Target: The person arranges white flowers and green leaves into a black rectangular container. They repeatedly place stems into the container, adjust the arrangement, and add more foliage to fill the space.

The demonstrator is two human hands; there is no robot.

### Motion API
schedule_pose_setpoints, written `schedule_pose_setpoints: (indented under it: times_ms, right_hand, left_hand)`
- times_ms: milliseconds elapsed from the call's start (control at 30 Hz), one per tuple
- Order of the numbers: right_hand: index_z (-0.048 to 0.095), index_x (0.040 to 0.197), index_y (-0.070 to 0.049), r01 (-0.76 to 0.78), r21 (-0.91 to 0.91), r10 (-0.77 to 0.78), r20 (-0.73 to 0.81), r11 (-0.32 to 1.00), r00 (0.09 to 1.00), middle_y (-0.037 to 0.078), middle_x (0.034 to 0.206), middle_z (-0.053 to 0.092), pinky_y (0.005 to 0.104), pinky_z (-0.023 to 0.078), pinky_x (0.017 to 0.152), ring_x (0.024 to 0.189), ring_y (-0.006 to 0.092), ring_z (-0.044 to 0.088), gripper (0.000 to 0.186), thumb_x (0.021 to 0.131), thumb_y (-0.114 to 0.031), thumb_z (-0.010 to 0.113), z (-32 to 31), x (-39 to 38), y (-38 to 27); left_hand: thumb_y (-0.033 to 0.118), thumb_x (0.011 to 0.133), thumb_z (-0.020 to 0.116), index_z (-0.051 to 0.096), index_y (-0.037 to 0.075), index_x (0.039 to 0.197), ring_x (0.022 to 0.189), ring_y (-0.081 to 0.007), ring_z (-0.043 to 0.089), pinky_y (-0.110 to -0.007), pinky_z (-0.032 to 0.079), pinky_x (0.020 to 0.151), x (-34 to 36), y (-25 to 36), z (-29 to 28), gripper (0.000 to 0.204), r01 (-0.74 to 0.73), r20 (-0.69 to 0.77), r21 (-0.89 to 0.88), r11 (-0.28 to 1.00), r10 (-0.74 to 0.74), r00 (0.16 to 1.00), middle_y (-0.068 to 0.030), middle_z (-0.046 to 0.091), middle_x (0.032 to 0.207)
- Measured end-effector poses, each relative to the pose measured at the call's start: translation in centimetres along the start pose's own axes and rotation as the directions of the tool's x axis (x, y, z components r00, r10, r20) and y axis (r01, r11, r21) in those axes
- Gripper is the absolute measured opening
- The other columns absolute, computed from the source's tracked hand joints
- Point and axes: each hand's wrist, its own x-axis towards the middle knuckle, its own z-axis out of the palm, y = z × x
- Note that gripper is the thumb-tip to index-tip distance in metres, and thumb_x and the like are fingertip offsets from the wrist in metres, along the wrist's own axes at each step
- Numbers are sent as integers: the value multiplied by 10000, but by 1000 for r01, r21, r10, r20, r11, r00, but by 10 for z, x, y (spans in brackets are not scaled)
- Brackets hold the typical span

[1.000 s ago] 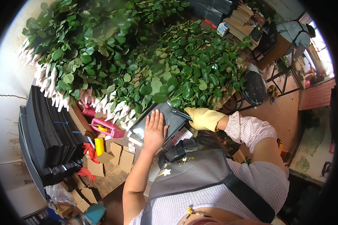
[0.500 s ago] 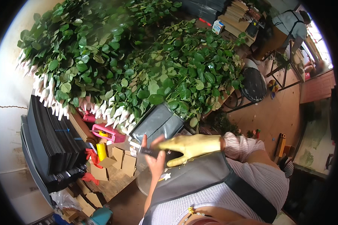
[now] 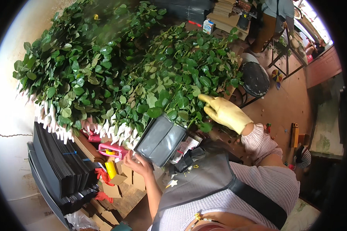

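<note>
My left hand (image 3: 139, 165) is bare. Its fingers are drawn together beside the lower left corner of a dark grey, plastic-covered box (image 3: 158, 140); whatever they may hold is hidden. On my right hand (image 3: 226, 114) is a yellow glove. Its fingers are stretched out, with nothing in them, at the near right edge of a large heap of leafy green stems (image 3: 169, 82). Pale pink and white wrapped tips (image 3: 121, 133) stick out along the heap's near left edge. A small printed card or packet (image 3: 187, 148) lies right of the box.
Black folded sheets (image 3: 59, 161) are stacked at the left wall. Near them are a pink plastic tool (image 3: 113, 149), a yellow roll (image 3: 110, 169) and cardboard pieces (image 3: 133, 179). A round black stool (image 3: 254, 79) stands right of the heap. Another person (image 3: 268, 27) is at the far right.
My hands have parted. The right has swung up and right to the leaves; the left has moved down and left beside the box. The small black object between them no longer shows clearly.
</note>
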Motion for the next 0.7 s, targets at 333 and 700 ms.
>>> schedule_pose_setpoints:
  times_ms: [333,700]
  right_hand:
    - [513,1441,-72,-4,154,-1,31,988,1000,241,1039,692,471,553,859,955,408,680,550,981,-361,594,78,3,-18]
    - [655,1125,-26,-126,367,38,238,921,971,206,967,706,457,524,772,868,376,680,362,1001,-342,527,89,23,5]
  left_hand:
    - [530,1035,465,571,92,1409,685,-405,695,-506,545,604,68,139,114,585,-419,827,272,866,12,563,-220,734,882]
    - [295,1023,544,601,56,1405,1481,-408,319,-563,281,1194,49,140,138,454,-653,576,-170,738,612,542,-241,424,1533]
